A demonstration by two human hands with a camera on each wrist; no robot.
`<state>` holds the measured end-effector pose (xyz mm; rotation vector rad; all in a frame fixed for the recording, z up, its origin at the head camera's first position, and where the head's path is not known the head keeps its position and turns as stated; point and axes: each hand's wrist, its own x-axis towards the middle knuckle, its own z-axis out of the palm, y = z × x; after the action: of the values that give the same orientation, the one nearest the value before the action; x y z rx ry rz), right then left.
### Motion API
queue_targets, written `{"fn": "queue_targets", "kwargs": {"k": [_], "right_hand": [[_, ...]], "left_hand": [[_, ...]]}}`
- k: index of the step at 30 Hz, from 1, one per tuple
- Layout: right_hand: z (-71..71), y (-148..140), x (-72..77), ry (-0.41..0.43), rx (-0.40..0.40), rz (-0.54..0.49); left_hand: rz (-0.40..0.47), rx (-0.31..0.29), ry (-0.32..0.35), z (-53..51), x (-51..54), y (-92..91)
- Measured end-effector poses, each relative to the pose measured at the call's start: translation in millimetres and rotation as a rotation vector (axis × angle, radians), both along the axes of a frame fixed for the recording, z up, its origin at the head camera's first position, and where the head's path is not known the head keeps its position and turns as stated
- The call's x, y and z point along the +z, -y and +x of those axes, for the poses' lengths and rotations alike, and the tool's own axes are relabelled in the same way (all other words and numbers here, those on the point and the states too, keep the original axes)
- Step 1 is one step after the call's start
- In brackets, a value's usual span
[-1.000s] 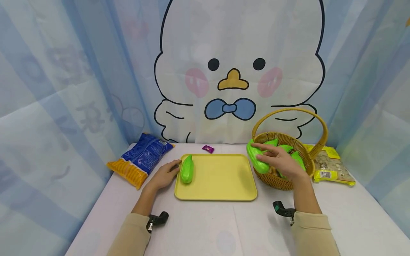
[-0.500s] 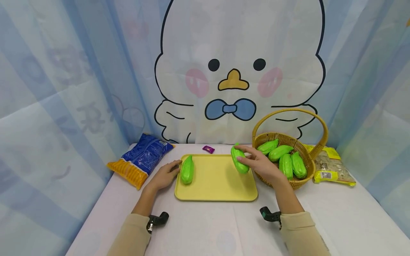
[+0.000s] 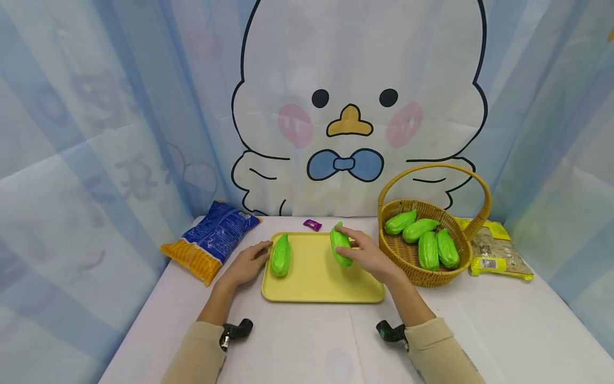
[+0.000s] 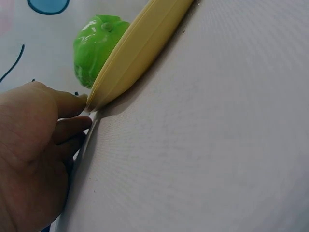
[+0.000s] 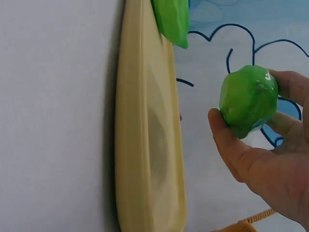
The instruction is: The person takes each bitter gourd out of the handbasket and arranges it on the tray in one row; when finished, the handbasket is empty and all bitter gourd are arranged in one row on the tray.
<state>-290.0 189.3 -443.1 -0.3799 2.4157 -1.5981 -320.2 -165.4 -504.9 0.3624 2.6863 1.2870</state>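
My right hand (image 3: pixel 368 257) holds a green ridged bitter melon (image 3: pixel 339 246) between thumb and fingers, above the right half of the yellow tray (image 3: pixel 316 288). In the right wrist view the melon (image 5: pixel 248 99) is seen end-on, raised clear of the tray (image 5: pixel 133 145). A second bitter melon (image 3: pixel 280 256) lies upright at the tray's left end. Beside it, my left hand (image 3: pixel 248 263) touches the tray's left rim with its fingertips. The left wrist view has these fingers against the tray corner (image 4: pixel 130 63), with the melon (image 4: pixel 96 48) behind.
A wicker basket (image 3: pixel 408 272) with a tall handle stands right of the tray and contains several bitter melons (image 3: pixel 428 249). Behind it lies a yellow-and-clear bag (image 3: pixel 499 248). A blue-and-orange bag (image 3: pixel 211 240) lies at left, and a small purple wrapped candy (image 3: pixel 313 224) behind the tray.
My right hand has carried the bitter melon leftward from over the basket to above the tray. My left hand has stayed at the tray's left rim.
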Motion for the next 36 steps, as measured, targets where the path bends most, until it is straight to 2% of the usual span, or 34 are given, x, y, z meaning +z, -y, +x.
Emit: {"fn": "queue_targets", "kwargs": {"k": [3,11,22,31,36], "right_hand": [[1.0,7,-4.2,-0.008,0.013,0.013],[1.9,26,-10.2,-0.046,-0.028,-0.035],[-3.0,47,-23.5,-0.066,0.004,0.063],[-11.2,62,-27.0,-0.054,0.037,0.099],[-15.6,71,-28.1,-0.076,0.078,0.137]], "left_hand": [[-0.006,0.003,-0.003,-0.4,-1.1,0.6],[-0.011,0.002,-0.006,-0.7,-1.2,1.0],[-0.001,-0.007,-0.001,-0.9,-1.0,0.5],[0.001,-0.011,-0.012,-0.6,-0.8,0.6],[0.006,-0.014,-0.021,-0.7,-0.3,0.1]]}}
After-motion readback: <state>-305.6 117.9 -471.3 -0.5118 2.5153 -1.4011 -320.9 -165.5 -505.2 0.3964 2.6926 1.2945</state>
